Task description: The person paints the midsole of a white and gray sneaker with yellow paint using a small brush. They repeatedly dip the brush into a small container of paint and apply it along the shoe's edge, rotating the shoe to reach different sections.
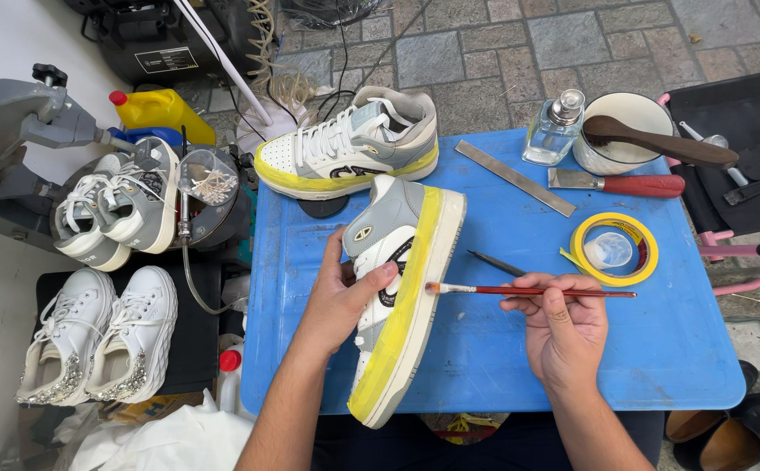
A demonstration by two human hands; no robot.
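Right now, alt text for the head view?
Left hand tilts a grey-and-white sneaker with yellow-taped midsole on a blue plastic table; right hand holds a thin red-handled brush at the sole. Its taped mate sits behind.

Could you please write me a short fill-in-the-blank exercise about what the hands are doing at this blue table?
1. The left hand steadies a sneaker whose upper is masked with ____ tape.
2. The right hand holds a thin ____ with a red handle against the sole.
3. The roll of tape lies on the ____ table.
4. A second sneaker rests at the table's ____ edge.

Missing words: yellow; brush; blue; far
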